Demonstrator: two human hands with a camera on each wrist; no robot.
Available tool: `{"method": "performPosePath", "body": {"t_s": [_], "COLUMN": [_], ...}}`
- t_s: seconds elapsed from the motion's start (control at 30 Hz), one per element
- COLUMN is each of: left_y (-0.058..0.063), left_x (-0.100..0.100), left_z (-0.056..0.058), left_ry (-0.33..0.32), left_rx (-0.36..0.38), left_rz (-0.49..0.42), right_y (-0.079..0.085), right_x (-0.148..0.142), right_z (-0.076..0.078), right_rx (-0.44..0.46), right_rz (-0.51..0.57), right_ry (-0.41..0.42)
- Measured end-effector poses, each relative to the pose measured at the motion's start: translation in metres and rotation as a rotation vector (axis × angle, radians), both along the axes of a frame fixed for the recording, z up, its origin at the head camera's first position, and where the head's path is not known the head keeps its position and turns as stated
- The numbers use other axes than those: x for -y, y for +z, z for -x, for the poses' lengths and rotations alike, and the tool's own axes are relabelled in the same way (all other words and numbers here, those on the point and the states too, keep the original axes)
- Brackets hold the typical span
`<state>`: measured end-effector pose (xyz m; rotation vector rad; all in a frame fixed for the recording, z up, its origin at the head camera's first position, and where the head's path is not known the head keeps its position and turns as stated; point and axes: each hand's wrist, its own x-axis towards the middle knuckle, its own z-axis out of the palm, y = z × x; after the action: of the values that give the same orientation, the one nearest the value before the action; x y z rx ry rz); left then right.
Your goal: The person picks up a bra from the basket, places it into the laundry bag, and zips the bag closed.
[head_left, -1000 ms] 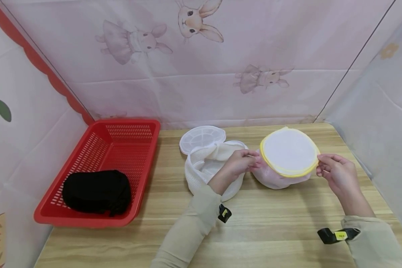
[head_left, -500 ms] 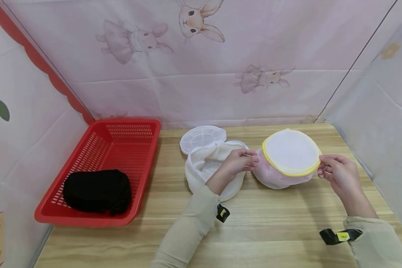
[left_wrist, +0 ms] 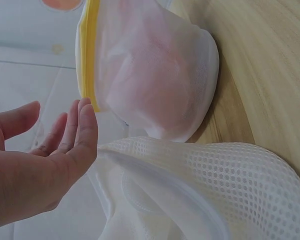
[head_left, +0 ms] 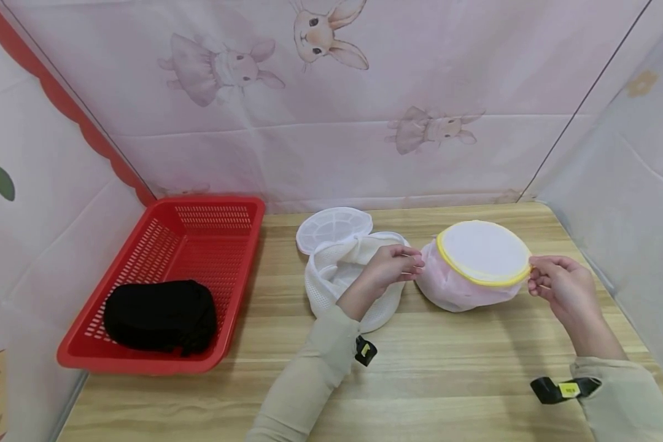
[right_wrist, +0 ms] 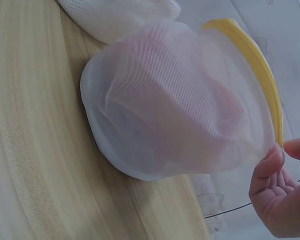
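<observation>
A pinkish mesh bag (head_left: 472,267) sits on the table (head_left: 447,374), its yellow rim (right_wrist: 266,75) pinched by the right hand (head_left: 566,288), the left hand (head_left: 392,267) relaxed, empty. I'd guess the bag's light and floppy, best held by that stiffer rim

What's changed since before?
The round white top with the yellow edge slid a little right, and its far side dipped. The right hand moved slightly right too, still pinching the edge. The left hand shifted slightly left. The red basket, black bundle and white mesh bag stayed put.
</observation>
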<state>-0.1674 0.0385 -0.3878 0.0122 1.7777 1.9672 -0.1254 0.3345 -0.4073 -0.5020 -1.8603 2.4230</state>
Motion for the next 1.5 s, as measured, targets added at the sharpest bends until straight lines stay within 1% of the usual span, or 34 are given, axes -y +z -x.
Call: {"method": "performPosePath", "body": {"t_s": [0.07, 0.13, 0.17, 0.23, 0.3, 0.33, 0.37, 0.43, 0.47, 0.5, 0.53, 0.67, 0.73, 0.9, 0.97, 1.03, 1.1, 1.13, 1.2, 1.27, 1.33, 1.4, 1.5], "left_y": [0.001, 0.001, 0.001, 0.002, 0.002, 0.002, 0.002, 0.002, 0.006, 0.01, 0.011, 0.013, 0.006, 0.004, 0.003, 0.002, 0.002, 0.002, 0.003, 0.004, 0.007, 0.009, 0.011], "left_x": [0.001, 0.002, 0.002, 0.003, 0.003, 0.003, 0.003, 0.003, 0.004, 0.005, 0.005, 0.006, 0.005, 0.007, 0.007, 0.008, 0.009, 0.01, 0.011, 0.013, 0.016, 0.019, 0.023], "left_z": [-0.001, -0.001, -0.002, -0.003, -0.003, -0.003, -0.003, -0.003, -0.005, -0.007, -0.008, -0.009, -0.005, -0.004, -0.004, -0.003, -0.002, -0.002, -0.002, -0.003, -0.004, -0.005, -0.005], "left_ry": [0.001, 0.004, 0.005, 0.007, 0.008, 0.008, 0.009, 0.011, 0.01, 0.009, 0.007, 0.003, 0.007, 0.02, 0.02, 0.023, 0.027, 0.029, 0.035, 0.035, 0.03, 0.032, 0.039], "left_rx": [0.002, 0.006, 0.009, 0.01, 0.009, 0.009, 0.009, 0.009, 0.009, 0.009, 0.009, 0.006, 0.006, 0.006, 0.007, 0.009, 0.009, 0.007, -0.001, -0.021, -0.054, -0.075, -0.103], "left_rz": [-0.006, -0.01, -0.01, -0.002, 0.007, 0.011, 0.013, 0.012, 0.014, 0.018, 0.021, 0.033, 0.028, 0.016, 0.01, 0.006, 0.004, 0.004, 0.002, 0.006, 0.006, 0.014, 0.033], "right_y": [-0.003, -0.016, -0.023, -0.047, -0.071, -0.081, -0.09, -0.103, -0.107, -0.11, -0.112, -0.111, -0.111, -0.113, -0.112, -0.106, -0.09, -0.078, -0.049, -0.02, 0.003, 0.017, 0.027], "right_x": [-0.001, -0.01, -0.014, -0.029, -0.045, -0.051, -0.057, -0.065, -0.068, -0.069, -0.07, -0.07, -0.07, -0.07, -0.07, -0.066, -0.056, -0.049, -0.031, -0.012, 0.004, 0.014, 0.022], "right_z": [0.0, 0.005, 0.008, 0.017, 0.026, 0.029, 0.032, 0.037, 0.038, 0.039, 0.039, 0.038, 0.037, 0.037, 0.037, 0.034, 0.029, 0.025, 0.015, 0.005, -0.003, -0.008, -0.011], "right_rx": [0.017, 0.027, 0.061, 0.097, 0.109, 0.118, 0.122, 0.099, 0.09, 0.088, 0.09, 0.091, 0.099, 0.123, 0.115, 0.123, 0.145, 0.145, 0.151, 0.133, 0.101, 0.094, 0.085], "right_rz": [-0.032, -0.069, -0.109, -0.171, -0.202, -0.219, -0.237, -0.243, -0.242, -0.246, -0.251, -0.26, -0.274, -0.324, -0.319, -0.329, -0.327, -0.346, -0.373, -0.349, -0.335, -0.294, -0.289], "right_ry": [0.001, 0.01, 0.001, -0.002, 0.015, 0.007, 0.008, 0.019, 0.019, 0.016, 0.004, 0.012, 0.02, 0.047, 0.06, 0.075, 0.085, 0.11, 0.141, 0.166, 0.2, 0.2, 0.216]}}
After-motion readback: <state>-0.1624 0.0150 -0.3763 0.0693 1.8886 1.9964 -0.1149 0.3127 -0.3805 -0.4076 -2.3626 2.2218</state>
